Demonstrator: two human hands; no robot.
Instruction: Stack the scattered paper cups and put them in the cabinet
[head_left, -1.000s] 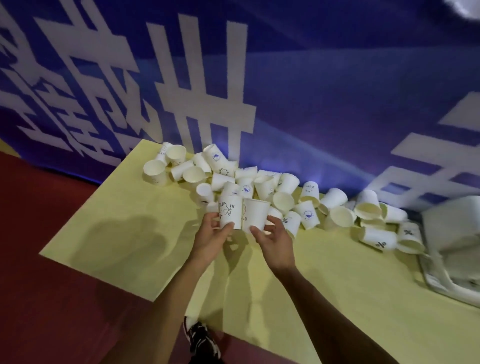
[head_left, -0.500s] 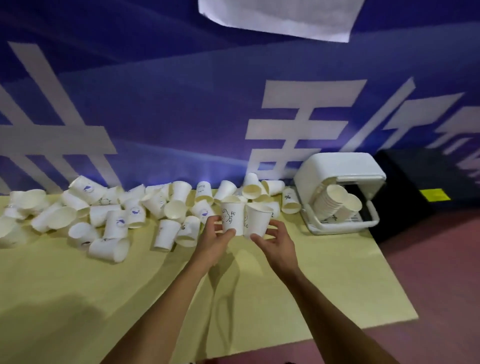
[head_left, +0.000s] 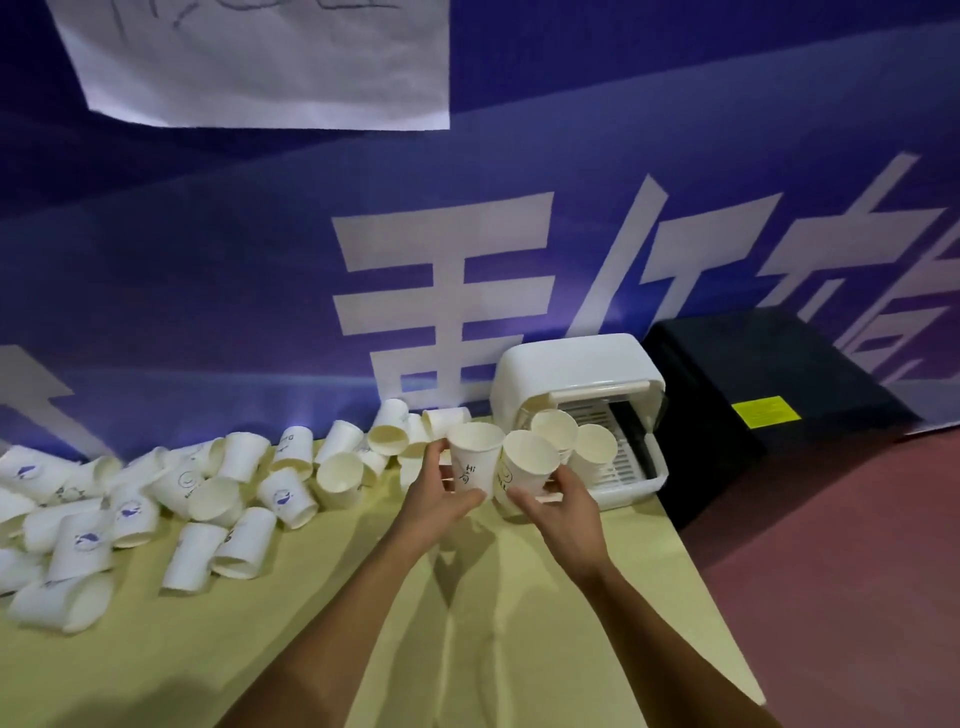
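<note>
Cup (head_left: 475, 457) "Hi" in left hand (head_left: 434, 506), smiley cup (head_left: 527, 462) in right hand (head_left: 563, 512)

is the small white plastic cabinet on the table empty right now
No, stacked white paper cups lie inside the open small white plastic cabinet, their mouths facing out of the opening.

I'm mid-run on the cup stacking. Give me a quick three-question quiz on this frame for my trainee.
1. True or false: the left hand grips the Hi cup while the right hand is empty.
2. Where does the white cabinet stand? A) left of the scattered cups B) right of them, at the table end C) under the table
3. Fill in: the cabinet's front is ___, with stacked cups inside.

Key: 1 false, the right hand grips a tilted cup. 2 B. 3 open.
</note>
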